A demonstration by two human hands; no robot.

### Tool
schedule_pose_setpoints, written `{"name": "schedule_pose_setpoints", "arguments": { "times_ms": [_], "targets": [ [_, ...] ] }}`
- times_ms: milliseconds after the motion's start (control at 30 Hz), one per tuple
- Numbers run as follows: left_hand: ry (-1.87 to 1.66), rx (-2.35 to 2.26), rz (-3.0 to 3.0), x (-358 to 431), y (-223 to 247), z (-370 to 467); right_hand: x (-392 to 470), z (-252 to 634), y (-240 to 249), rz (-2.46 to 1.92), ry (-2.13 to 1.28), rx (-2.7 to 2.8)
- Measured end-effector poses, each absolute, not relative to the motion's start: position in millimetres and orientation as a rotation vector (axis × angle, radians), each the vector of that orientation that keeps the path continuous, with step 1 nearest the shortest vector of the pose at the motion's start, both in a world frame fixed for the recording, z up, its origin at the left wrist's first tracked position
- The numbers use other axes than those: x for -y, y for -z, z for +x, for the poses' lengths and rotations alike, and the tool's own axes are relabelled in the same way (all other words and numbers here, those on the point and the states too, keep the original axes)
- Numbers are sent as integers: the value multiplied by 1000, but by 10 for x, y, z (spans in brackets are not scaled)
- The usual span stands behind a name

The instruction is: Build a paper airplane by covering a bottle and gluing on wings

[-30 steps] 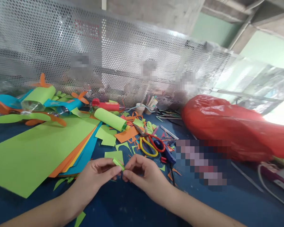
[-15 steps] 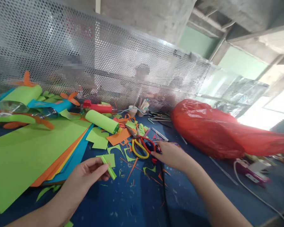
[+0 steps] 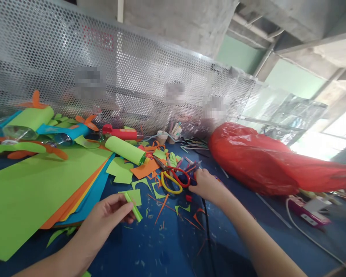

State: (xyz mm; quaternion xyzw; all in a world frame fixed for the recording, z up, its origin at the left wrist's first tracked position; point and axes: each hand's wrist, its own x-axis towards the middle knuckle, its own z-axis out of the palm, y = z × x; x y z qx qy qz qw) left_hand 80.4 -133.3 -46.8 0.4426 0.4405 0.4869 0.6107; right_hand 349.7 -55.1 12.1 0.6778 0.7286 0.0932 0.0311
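My left hand (image 3: 115, 209) is closed on a small rolled strip of green paper (image 3: 133, 207), pinched between thumb and fingers above the table. Farther right, my right hand (image 3: 207, 186) is wrapped around a dark glue gun (image 3: 193, 167), which is mostly hidden by the fingers. Its black cord (image 3: 208, 231) trails toward the table's near edge. Just left of that hand lie scissors (image 3: 173, 181) with red and yellow handles. Under and beyond the paper strip is a flat green paper piece (image 3: 135, 196).
Large coloured sheets (image 3: 46, 184) lie stacked at left. Behind them are paper-wrapped bottles (image 3: 125, 150) with orange propellers. Paper scraps (image 3: 145, 169) cover the middle. A red plastic bag (image 3: 248, 157), white cable (image 3: 305, 234) and power strip (image 3: 313, 215) are at right. Perforated metal panels (image 3: 150, 73) stand behind.
My right hand has closed on the glue gun and lifted it slightly, its nose now showing above the fingers. The cord has shifted right. My left hand keeps its hold on the paper strip.
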Motion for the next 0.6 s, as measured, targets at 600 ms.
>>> {"name": "schedule_pose_setpoints", "arguments": {
  "times_ms": [600],
  "targets": [
    [-1226,-1099,1057,1307,445,741,1091,2943,-220,1792,1222,-3183]
  ]
}}
